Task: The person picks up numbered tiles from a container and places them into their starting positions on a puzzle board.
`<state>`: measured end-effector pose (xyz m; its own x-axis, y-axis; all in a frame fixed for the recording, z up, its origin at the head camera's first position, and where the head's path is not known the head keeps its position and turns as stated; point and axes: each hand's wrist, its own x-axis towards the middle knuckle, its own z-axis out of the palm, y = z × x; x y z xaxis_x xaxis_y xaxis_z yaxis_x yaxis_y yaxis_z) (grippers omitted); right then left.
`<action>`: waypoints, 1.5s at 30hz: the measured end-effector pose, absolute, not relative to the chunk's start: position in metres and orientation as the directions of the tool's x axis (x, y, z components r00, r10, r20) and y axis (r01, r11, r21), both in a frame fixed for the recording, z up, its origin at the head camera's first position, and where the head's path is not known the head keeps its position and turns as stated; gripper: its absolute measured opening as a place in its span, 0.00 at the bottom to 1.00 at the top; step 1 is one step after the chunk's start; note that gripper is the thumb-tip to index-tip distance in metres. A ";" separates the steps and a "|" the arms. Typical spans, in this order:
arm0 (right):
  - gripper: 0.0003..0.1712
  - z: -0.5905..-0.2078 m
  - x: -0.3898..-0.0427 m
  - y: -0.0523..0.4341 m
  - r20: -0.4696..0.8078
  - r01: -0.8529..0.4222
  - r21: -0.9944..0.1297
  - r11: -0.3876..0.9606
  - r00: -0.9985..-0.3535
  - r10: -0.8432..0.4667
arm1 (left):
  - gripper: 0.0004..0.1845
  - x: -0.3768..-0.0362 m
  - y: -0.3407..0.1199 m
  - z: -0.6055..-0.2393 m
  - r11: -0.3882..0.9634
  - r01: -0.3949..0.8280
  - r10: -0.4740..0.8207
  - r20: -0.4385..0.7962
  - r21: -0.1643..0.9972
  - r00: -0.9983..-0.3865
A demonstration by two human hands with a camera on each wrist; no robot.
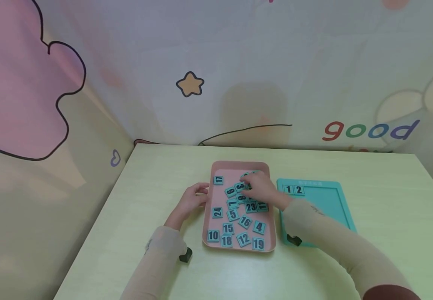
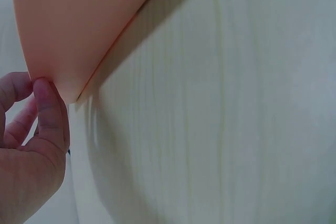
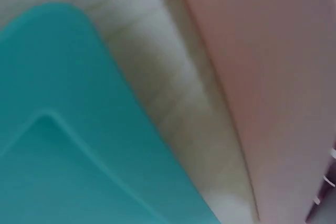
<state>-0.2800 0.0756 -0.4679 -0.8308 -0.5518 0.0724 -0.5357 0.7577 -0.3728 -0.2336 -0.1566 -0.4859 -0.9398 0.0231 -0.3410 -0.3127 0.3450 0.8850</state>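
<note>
Near the table's middle lies a pink tray (image 1: 224, 168) with many small blue number tiles, some overlapping at its upper right. My left hand (image 1: 192, 198) is at the tray's left side; in the left wrist view its thumb (image 2: 44, 93) and fingers pinch the tray's edge. Over the upper right tiles is my right hand (image 1: 261, 187), thumb and forefinger apart, close to the 3 tile (image 1: 240, 186). It hides several tiles. The teal board (image 1: 314, 208) to the right carries the 1 tile (image 1: 288, 190) and 2 tile (image 1: 299, 190) at its top left.
A pale wooden table (image 1: 156, 166) bears everything. Behind it rises a printed wall cloth (image 1: 145, 83) with a star and the word good. My right forearm (image 1: 332, 233) passes over the board's lower left. A narrow strip of table separates tray and board.
</note>
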 end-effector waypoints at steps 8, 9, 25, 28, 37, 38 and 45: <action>0.24 -0.479 -0.278 0.064 0.085 -0.469 -0.257 0.845 -0.882 -0.464 | 0.21 -0.235 -0.157 -0.488 0.348 -0.317 0.012 -0.342 0.882 -0.940; 0.24 -0.480 -0.278 0.063 0.083 -0.460 -0.251 0.852 -0.887 -0.455 | 0.21 -0.235 -0.157 -0.488 0.351 -0.313 0.015 -0.340 0.882 -0.940; 0.21 -0.483 -0.283 0.058 0.006 -0.406 -0.259 0.876 -0.908 -0.419 | 0.21 -0.234 -0.155 -0.486 0.358 -0.299 0.028 -0.330 0.885 -0.944; 0.20 -0.483 -0.285 0.060 0.003 -0.426 -0.274 0.862 -0.897 -0.442 | 0.21 -0.234 -0.155 -0.487 0.360 -0.300 0.024 -0.331 0.883 -0.943; 0.20 -0.485 -0.288 0.067 0.028 -0.475 -0.267 0.839 -0.874 -0.485 | 0.21 -0.234 -0.156 -0.489 0.364 -0.302 0.016 -0.330 0.881 -0.944; 0.20 -0.485 -0.288 0.068 0.033 -0.481 -0.265 0.836 -0.871 -0.491 | 0.21 -0.234 -0.156 -0.489 0.363 -0.301 0.014 -0.328 0.882 -0.945; 0.17 -0.473 -0.287 0.072 0.125 -0.544 -0.305 0.782 -0.837 -0.533 | 0.21 -0.233 -0.158 -0.487 0.350 -0.284 0.021 -0.311 0.893 -0.950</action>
<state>-0.2869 0.0720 -0.4735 -0.8367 -0.5332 0.1250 -0.5438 0.7820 -0.3047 -0.2331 -0.1576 -0.4872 -0.9503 0.0206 -0.3105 -0.2841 0.3498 0.8927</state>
